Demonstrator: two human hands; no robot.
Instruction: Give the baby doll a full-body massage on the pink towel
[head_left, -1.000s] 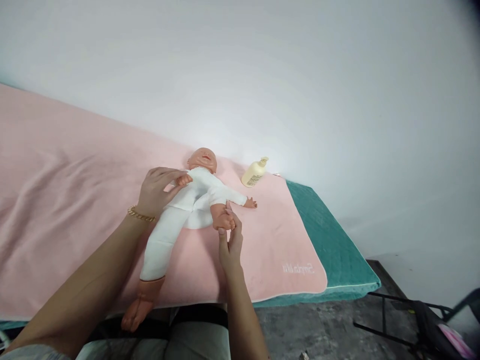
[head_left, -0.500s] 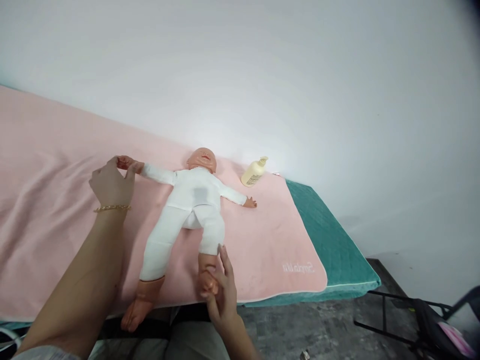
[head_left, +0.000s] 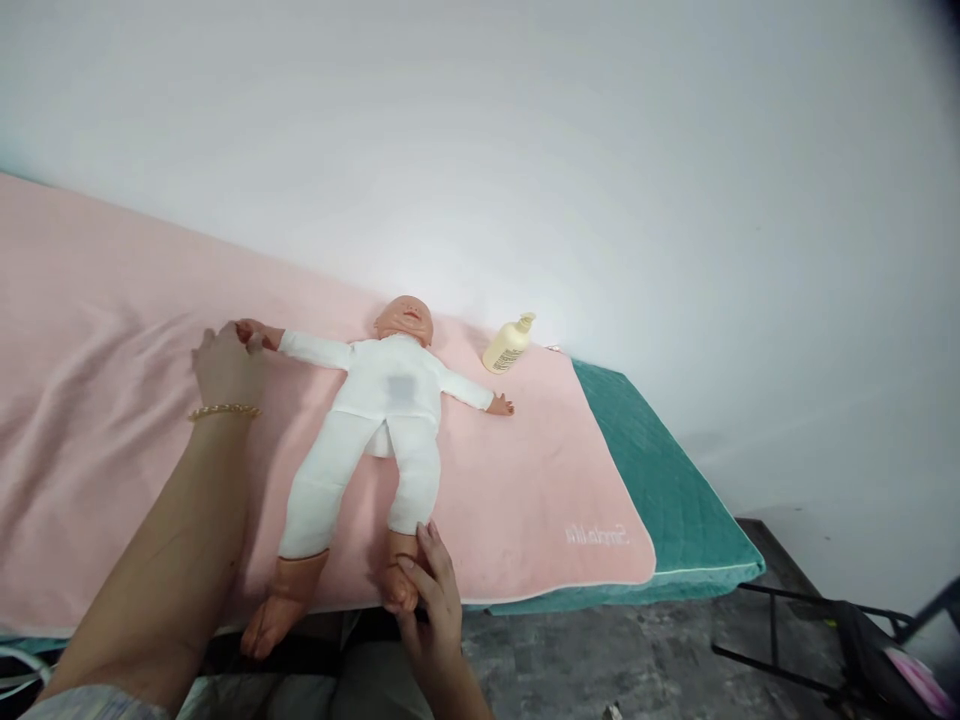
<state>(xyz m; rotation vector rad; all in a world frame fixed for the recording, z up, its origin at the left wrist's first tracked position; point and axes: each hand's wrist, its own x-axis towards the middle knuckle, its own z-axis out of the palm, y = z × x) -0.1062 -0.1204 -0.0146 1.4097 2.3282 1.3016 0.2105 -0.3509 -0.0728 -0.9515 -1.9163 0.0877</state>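
A baby doll (head_left: 401,385) with a white cloth body lies on its back on a pink blanket (head_left: 525,500), arms spread and legs toward me. My left hand (head_left: 230,368), with a gold bracelet at the wrist, is closed on the doll's hand (head_left: 259,333) at the left. Lower down, my right hand (head_left: 435,600) grips the doll's foot (head_left: 399,575) on the right side, fingers along its ankle and thumb near the toes. The doll's other foot (head_left: 277,610) hangs over the blanket's near edge, untouched.
A cream pump bottle (head_left: 507,345) stands beside the doll's outstretched arm, near the white wall (head_left: 600,180). Green padding (head_left: 660,470) shows beyond the blanket at right. A black metal frame (head_left: 780,640) stands on the grey floor at lower right.
My right hand and the doll's foot have moved down and left, straightening that leg. My left hand has lowered slightly with the doll's hand. The bottle has stayed put.
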